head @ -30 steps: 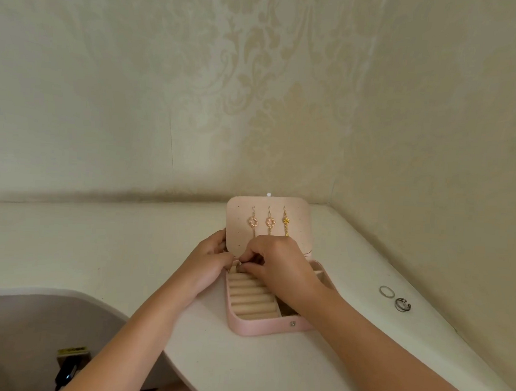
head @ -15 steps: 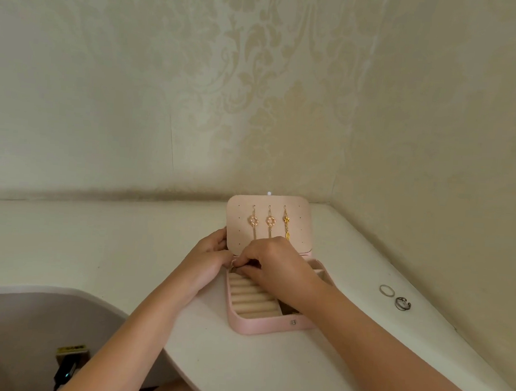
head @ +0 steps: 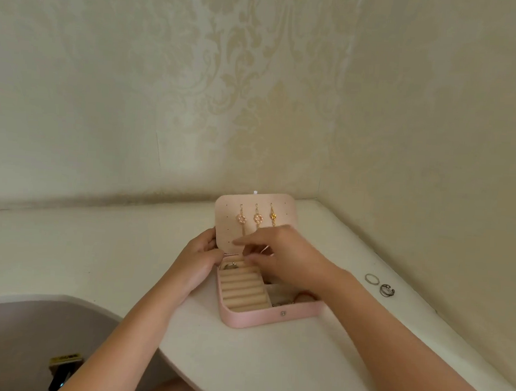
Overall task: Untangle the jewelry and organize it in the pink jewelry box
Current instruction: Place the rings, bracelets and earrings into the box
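Over the box [head: 272, 317], right hand [head: 286, 255] hovers, fingers loosely spread; left hand [head: 197, 261] grips the lid [head: 227, 223]. Three earrings [head: 257, 218] hang there; one ring [head: 232, 265] inside, two rings [head: 387, 290] beside.

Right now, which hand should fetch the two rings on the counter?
Right hand: it hovers over the pink jewelry box, seemingly empty, nearer the rings. The left hand grips the lid.

Small items [head: 301, 297] in jewelry box [head: 257, 319] indistinct
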Demonstrator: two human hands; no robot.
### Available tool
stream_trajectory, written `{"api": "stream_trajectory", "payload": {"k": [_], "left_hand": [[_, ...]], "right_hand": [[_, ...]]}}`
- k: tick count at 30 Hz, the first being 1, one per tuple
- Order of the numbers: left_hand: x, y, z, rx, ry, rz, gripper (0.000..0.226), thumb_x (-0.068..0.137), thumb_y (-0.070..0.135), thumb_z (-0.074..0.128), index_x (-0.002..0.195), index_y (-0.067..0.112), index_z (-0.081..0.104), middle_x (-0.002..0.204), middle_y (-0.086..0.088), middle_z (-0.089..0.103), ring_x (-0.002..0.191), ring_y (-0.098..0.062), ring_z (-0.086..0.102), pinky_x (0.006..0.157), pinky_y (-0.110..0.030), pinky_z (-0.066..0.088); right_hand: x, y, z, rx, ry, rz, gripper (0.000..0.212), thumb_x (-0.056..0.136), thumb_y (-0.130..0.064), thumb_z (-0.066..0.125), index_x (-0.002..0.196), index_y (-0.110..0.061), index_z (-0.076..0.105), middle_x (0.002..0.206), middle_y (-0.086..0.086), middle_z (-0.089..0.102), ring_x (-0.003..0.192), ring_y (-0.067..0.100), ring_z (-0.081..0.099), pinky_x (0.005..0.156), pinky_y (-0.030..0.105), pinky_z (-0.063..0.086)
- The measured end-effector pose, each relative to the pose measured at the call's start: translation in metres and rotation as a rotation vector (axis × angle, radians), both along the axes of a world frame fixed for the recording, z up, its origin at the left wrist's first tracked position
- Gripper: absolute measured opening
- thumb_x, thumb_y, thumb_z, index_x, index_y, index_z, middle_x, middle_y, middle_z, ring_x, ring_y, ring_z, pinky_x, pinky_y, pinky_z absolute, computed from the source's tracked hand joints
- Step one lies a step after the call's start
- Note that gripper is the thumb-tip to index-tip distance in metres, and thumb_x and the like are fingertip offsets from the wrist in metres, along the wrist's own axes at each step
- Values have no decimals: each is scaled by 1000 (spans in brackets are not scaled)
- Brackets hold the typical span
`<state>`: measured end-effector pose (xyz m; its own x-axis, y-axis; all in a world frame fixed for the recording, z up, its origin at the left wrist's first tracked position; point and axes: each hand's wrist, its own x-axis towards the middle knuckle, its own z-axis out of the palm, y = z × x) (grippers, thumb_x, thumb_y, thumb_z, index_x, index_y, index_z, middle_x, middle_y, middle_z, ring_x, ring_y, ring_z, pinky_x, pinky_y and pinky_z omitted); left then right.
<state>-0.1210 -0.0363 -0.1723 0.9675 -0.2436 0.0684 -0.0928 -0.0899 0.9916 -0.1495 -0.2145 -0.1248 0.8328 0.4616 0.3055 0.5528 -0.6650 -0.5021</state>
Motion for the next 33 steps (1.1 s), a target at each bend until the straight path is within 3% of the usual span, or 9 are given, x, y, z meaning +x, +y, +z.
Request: {"api": "stream_trajectory", "payload": {"k": [2,4,6,9,12,17,24,27,33], "left_hand": [[-2,0,0,20,-3,22,44,73,11,60,114,25,62,104,9,72,98,-11,67,79,-26,46],[-3,-1,0,45,-15,34,39,77,10,59,114,24,62,104,10,72,98,-8,66,81,-26,46],[-4,-2,0,62,-31,37,39,74,16,61,112,23,62,102,9,72,97,-8,66,80,-24,46],[-2,-4,-1,99,-45,51,38,82,9,67,118,19,57,103,5,70,94,-14,66,75,-22,45],[0,-4,-4,123,-53,41,49,78,6,72,122,16,54,106,2,68,94,-16,64,74,-22,46],[3,-3,-5,106,-41,22,58,69,11,71,124,15,53,110,0,68,99,-15,63,75,-21,47],[4,-1,-7,104,-31,10,58,62,13,62,119,19,56,108,4,71,105,-21,63,91,-35,48],[4,-2,-6,103,-25,15,57,61,14,62,117,20,57,107,4,71,105,-21,63,94,-38,47],[2,-4,-5,112,-34,29,55,61,16,62,115,23,57,104,5,71,104,-24,63,95,-42,47]], "right_hand": [[-5,-15,12,148,-6,-112,19,83,-6,68,100,-13,74,80,-10,68,72,-4,59,72,7,42],[-7,-42,21,108,-46,-288,11,81,-9,69,89,-15,75,76,-14,67,67,-5,58,66,6,40],[-10,-78,25,-125,0,-505,12,80,-16,71,92,-17,74,88,-6,71,75,2,60,66,11,41],[-19,-130,11,-505,268,-718,34,79,-24,73,113,-18,67,108,1,66,97,16,60,74,19,39],[-28,-152,-4,-501,342,-687,9,80,-24,69,84,-16,69,79,3,66,71,14,55,63,24,40],[-32,-159,-7,-256,351,-630,7,74,-13,73,71,-19,70,58,-1,69,61,10,64,64,21,46],[-15,-156,1,-310,426,-555,18,69,-10,80,75,-18,65,70,-5,65,58,6,59,51,11,40],[-7,-151,3,-303,505,-517,22,71,-8,79,81,-17,62,71,-4,62,52,7,59,54,15,43],[3,-149,8,-306,560,-461,17,70,-10,81,76,-18,67,77,-5,67,58,3,63,62,13,47]]}}
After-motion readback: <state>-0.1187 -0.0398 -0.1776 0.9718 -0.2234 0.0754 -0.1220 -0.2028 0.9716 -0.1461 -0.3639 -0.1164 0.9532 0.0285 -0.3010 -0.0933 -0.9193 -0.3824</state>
